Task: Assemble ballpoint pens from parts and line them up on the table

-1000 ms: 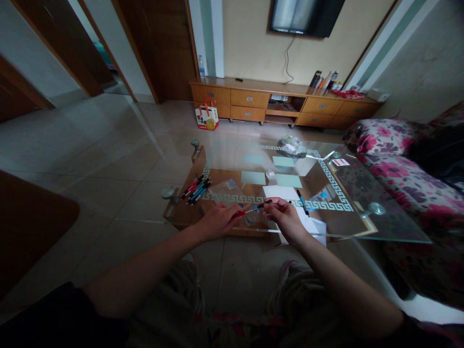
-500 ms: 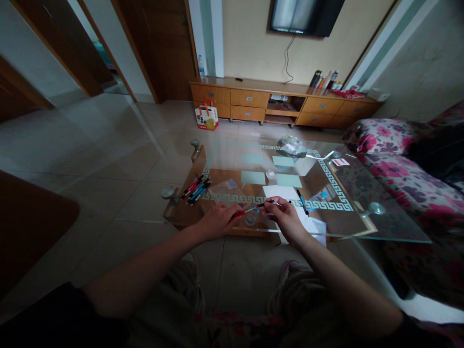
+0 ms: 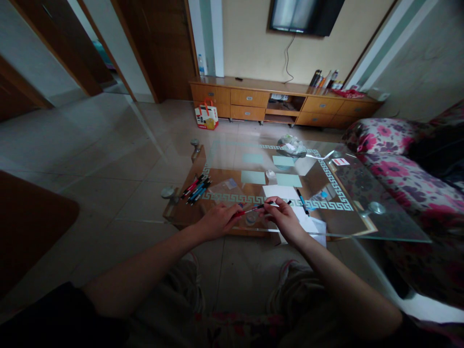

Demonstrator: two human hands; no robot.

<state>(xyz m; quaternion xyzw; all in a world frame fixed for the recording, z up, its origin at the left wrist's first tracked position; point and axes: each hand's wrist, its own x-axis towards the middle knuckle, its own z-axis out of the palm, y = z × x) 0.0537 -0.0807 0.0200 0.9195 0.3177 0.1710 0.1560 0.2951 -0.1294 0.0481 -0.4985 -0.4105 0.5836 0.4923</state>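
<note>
Over the near edge of the glass table [image 3: 389, 227], a thin pen [image 3: 250, 210] runs between my two hands. Its red end is pinched in my left hand [image 3: 220, 221], and its middle looks clear and reddish. Fingertips of my right hand [image 3: 282, 218] close on the dark end. A short black tip [image 3: 289, 202] shows just past the right fingers; what it belongs to is unclear. Beneath the pen is a round clear item [image 3: 251, 218], partly hidden. Right of my hands, a blue and black pen [image 3: 302, 202] lies by white paper [image 3: 279, 192].
A pile of red, blue and black pens [image 3: 197, 190] lies at the table's left, beside a clear plastic sleeve [image 3: 226, 187]. Farther back are a small white roll [image 3: 270, 177] and a crumpled plastic bag [image 3: 292, 146]. A floral sofa [image 3: 391, 169] stands to the right.
The red piece and the dark piece have come together: the pale thin rod that showed between them is now covered. My right hand shifted very slightly; the left stayed in place.
</note>
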